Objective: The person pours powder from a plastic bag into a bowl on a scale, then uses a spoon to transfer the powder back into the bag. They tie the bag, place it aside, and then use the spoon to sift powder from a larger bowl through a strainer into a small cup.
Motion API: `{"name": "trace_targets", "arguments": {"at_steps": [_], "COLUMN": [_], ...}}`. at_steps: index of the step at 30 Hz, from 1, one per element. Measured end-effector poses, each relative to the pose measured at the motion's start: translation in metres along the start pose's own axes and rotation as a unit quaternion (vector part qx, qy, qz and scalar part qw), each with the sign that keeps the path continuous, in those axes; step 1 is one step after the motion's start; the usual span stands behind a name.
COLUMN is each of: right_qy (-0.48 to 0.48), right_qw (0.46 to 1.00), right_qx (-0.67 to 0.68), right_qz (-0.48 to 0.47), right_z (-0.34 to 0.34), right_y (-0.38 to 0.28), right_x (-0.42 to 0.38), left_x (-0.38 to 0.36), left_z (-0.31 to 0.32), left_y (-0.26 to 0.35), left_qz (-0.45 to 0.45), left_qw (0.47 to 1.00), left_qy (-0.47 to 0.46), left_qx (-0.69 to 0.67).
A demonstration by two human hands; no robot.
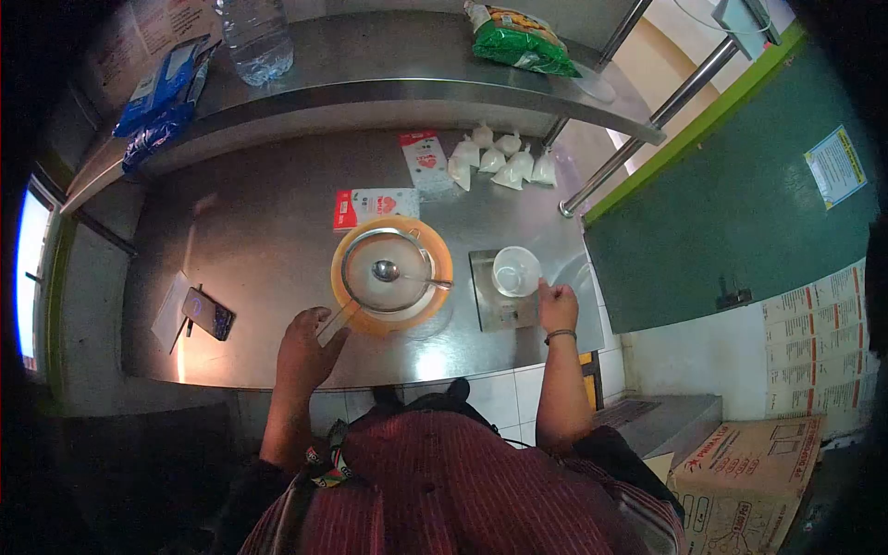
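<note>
Near the table's front edge, my left hand (310, 347) has its thumb and fingers apart beside the wire handle of a round sieve (387, 287). The sieve lies over an orange bowl (444, 268), with a metal spoon (386, 270) resting across it. To the right, a clear plastic tub (516, 271) stands on a flat metal scale (499, 316). My right hand (558, 307) is closed at the tub's right side, its fingertips by the rim; whether they grip it is hard to tell.
Two red-and-white packets (377, 207) lie behind the bowl, near several small bags of white powder (513, 170). A phone (207, 314) and paper (170, 308) are at the left. The raised shelf (370, 91) holds a water bottle (254, 42) and a green bag (523, 48).
</note>
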State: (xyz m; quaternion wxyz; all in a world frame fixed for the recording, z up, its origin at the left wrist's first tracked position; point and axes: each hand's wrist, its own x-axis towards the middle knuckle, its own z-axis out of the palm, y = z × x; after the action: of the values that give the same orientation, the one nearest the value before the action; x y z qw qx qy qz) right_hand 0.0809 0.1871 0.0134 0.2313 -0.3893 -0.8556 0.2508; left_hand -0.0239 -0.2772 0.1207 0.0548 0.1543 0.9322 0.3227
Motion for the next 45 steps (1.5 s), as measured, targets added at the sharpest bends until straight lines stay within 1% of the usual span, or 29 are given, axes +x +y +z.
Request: {"name": "trace_targets", "arguments": {"at_steps": [1, 2, 3, 4, 6, 7, 9, 10, 12, 13, 15, 16, 19, 21, 22, 24, 25, 26, 27, 28, 30, 32, 34, 38, 40, 41, 43, 44, 45], "right_qy": [-0.001, -0.040, -0.079, -0.081, -0.163, -0.167, -0.238, -0.241, -0.270, -0.270, -0.316, -0.313, -0.321, -0.319, -0.319, -0.334, -0.346, -0.347, -0.387, -0.426, -0.419, -0.410, -0.359, -0.370, -0.329, -0.327, -0.250, -0.249, -0.208], "right_qw": [1.000, 0.999, 0.997, 0.997, 0.977, 0.976, 0.935, 0.933, 0.930, 0.928, 0.926, 0.932, 0.930, 0.926, 0.923, 0.918, 0.914, 0.913, 0.899, 0.881, 0.878, 0.876, 0.880, 0.891, 0.917, 0.918, 0.940, 0.941, 0.945], "right_qx": [0.001, 0.004, 0.007, 0.007, 0.111, 0.113, 0.223, 0.228, 0.123, 0.126, 0.032, 0.015, -0.031, -0.042, -0.053, -0.046, -0.038, -0.039, 0.004, 0.046, 0.053, 0.061, 0.117, 0.056, 0.046, 0.046, 0.048, 0.048, 0.051], "right_qz": [0.000, 0.001, 0.001, 0.000, -0.084, -0.087, -0.140, -0.143, -0.218, -0.222, -0.203, -0.184, -0.178, -0.195, -0.208, -0.209, -0.207, -0.209, -0.206, -0.201, -0.226, -0.249, -0.289, -0.258, -0.221, -0.221, -0.225, -0.224, -0.246], "right_z": [-0.014, -0.029, -0.034, -0.031, -0.020, -0.015, -0.003, 0.004, 0.017, 0.019, 0.021, 0.026, 0.028, 0.029, 0.029, 0.028, 0.026, 0.023, 0.020, 0.018, 0.027, 0.036, 0.038, 0.028, 0.026, 0.024, 0.015, 0.016, 0.018], "right_y": [-0.014, -0.027, -0.034, -0.034, -0.038, -0.052, -0.085, -0.098, -0.127, -0.143, -0.170, -0.177, -0.187, -0.186, -0.185, -0.185, -0.187, -0.189, -0.189, -0.189, -0.182, -0.173, -0.176, -0.187, -0.188, -0.188, -0.190, -0.188, -0.185], "right_x": [-0.004, -0.008, -0.011, -0.015, -0.024, -0.031, -0.049, -0.054, -0.053, -0.053, -0.055, -0.056, -0.053, -0.051, -0.050, -0.051, -0.053, -0.054, -0.056, -0.059, -0.064, -0.071, -0.082, -0.092, -0.098, -0.102, -0.113, -0.116, -0.119], "left_x": [0.001, 0.001, 0.001, 0.002, 0.008, 0.012, 0.022, 0.028, 0.042, 0.048, 0.057, 0.059, 0.058, 0.050, 0.047, 0.043, 0.040, 0.037, 0.035, 0.035, 0.034, 0.034, 0.034, 0.035, 0.037, 0.039, 0.043, 0.044, 0.045], "left_z": [0.002, 0.004, 0.004, 0.003, 0.001, -0.001, -0.007, -0.006, 0.006, 0.005, 0.006, 0.012, 0.021, 0.023, 0.024, 0.026, 0.016, 0.006, -0.002, -0.003, -0.004, 0.001, -0.001, -0.006, -0.007, -0.008, -0.007, -0.005, -0.006], "left_y": [-0.004, -0.008, -0.009, -0.009, -0.007, -0.003, 0.006, 0.000, -0.017, -0.017, -0.016, -0.021, -0.028, -0.029, -0.032, -0.038, -0.028, -0.017, -0.008, -0.008, -0.009, -0.014, -0.012, -0.008, -0.010, -0.011, -0.018, -0.022, -0.024], "left_qz": [-0.001, 0.010, 0.021, 0.020, 0.009, 0.004, -0.069, -0.073, -0.010, -0.011, -0.113, -0.114, -0.088, -0.035, -0.036, 0.103, 0.101, 0.061, 0.020, 0.019, 0.060, 0.061, 0.063, 0.062, 0.071, 0.072, 0.075, 0.083, 0.092], "left_qw": [1.000, 1.000, 0.999, 0.999, 0.999, 0.999, 0.990, 0.990, 0.982, 0.983, 0.956, 0.957, 0.959, 0.974, 0.974, 0.985, 0.985, 0.985, 0.983, 0.983, 0.984, 0.984, 0.984, 0.985, 0.985, 0.985, 0.985, 0.985, 0.985], "left_qy": [0.000, 0.001, 0.001, 0.002, -0.032, -0.030, -0.121, -0.117, -0.155, -0.151, -0.264, -0.260, -0.266, -0.219, -0.217, -0.139, -0.137, -0.157, -0.177, -0.176, -0.166, -0.164, -0.165, -0.163, -0.153, -0.153, -0.153, -0.148, -0.142], "left_qx": [0.001, 0.024, 0.047, 0.048, 0.037, 0.039, 0.027, 0.031, 0.102, 0.105, -0.053, -0.053, -0.042, -0.052, -0.055, -0.023, -0.024, -0.038, -0.052, -0.053, -0.004, -0.002, 0.002, 0.012, 0.022, 0.022, 0.021, 0.020, 0.019]}}
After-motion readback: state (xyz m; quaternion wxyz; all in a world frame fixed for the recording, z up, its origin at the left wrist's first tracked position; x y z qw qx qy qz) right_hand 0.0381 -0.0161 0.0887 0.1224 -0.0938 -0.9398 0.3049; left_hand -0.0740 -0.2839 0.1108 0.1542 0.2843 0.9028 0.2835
